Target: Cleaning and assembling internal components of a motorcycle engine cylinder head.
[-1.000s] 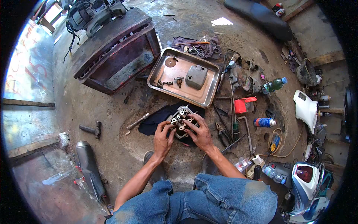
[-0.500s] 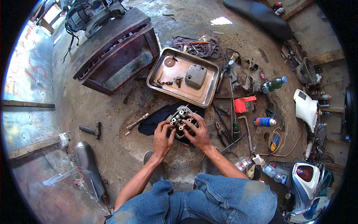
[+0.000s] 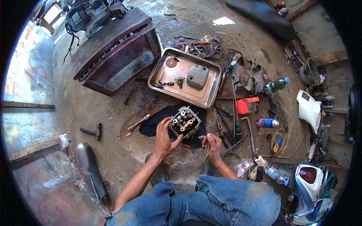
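Observation:
An engine cylinder head (image 3: pixel 185 123), grey metal with valve gear and holes in its upper face, rests on a dark blue cloth (image 3: pixel 150 125) on the floor before me. My left hand (image 3: pixel 163 140) holds its left and near edges, thumb apart from the fingers. Right of the cloth, my right hand (image 3: pixel 213 146) is drawn away from the head. Its fingers are curled and pinched together; anything between them is too small to make out. Beyond the cloth, a metal tray (image 3: pixel 158 81) bears a grey cover (image 3: pixel 198 77), a toothed disc (image 3: pixel 171 62) and several small parts.
A long socket tool (image 3: pixel 141 122) and a hammer (image 3: pixel 91 131) lie to the left, near an exhaust muffler (image 3: pixel 89 165). Pliers (image 3: pixel 225 135), a red container (image 3: pixel 247 105), a blue can (image 3: pixel 267 123) and bottles crowd the right. A dark wooden bench (image 3: pixel 113 56) stands at far left.
My right hand has come off the cylinder head, moving right and nearer me, its fingers now curled. My left hand stays at the head's left side.

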A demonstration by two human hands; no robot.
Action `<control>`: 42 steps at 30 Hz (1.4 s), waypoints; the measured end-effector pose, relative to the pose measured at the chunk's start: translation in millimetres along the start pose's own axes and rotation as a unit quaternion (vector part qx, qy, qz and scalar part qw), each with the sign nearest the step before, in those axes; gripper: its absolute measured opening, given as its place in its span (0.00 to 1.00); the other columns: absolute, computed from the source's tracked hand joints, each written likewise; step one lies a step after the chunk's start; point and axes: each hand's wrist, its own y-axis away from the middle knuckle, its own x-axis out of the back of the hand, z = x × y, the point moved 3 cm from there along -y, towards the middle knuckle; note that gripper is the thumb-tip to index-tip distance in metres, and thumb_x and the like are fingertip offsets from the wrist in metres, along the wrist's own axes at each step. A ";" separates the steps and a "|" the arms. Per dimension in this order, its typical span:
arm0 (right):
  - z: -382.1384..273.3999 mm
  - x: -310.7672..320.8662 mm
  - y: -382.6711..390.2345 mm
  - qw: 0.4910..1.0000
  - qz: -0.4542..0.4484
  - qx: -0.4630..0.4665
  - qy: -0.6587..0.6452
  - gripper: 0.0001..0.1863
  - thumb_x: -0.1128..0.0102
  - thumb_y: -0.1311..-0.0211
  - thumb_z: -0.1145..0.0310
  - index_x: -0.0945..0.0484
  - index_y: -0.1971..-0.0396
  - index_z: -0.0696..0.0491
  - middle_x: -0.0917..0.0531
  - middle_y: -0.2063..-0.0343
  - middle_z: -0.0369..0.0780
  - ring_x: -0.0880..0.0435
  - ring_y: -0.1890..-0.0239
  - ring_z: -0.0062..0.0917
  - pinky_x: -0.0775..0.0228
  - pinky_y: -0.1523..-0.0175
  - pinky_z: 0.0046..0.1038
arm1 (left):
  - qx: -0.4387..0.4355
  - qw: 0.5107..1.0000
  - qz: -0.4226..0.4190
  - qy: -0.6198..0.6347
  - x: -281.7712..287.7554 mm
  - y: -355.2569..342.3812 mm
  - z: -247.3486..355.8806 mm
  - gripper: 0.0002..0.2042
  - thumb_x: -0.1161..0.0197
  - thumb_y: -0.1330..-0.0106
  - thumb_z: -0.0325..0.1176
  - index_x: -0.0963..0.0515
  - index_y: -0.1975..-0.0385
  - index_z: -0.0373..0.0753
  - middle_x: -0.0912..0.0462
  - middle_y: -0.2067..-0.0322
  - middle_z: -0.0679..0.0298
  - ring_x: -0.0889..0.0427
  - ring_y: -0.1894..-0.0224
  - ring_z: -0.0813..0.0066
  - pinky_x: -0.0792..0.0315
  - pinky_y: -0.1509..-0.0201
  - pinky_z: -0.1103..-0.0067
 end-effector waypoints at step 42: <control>-15.2 -62.9 -19.7 0.887 0.039 0.199 0.415 0.13 0.28 0.36 0.67 0.21 0.57 0.56 0.20 0.74 0.43 0.18 0.67 0.43 0.27 0.58 0.43 | 0.028 0.996 -0.028 -0.076 -29.7 1.5 -2.3 0.40 0.27 0.39 0.39 0.38 0.28 0.34 0.30 0.32 0.46 0.33 0.26 0.49 0.43 0.23 0.50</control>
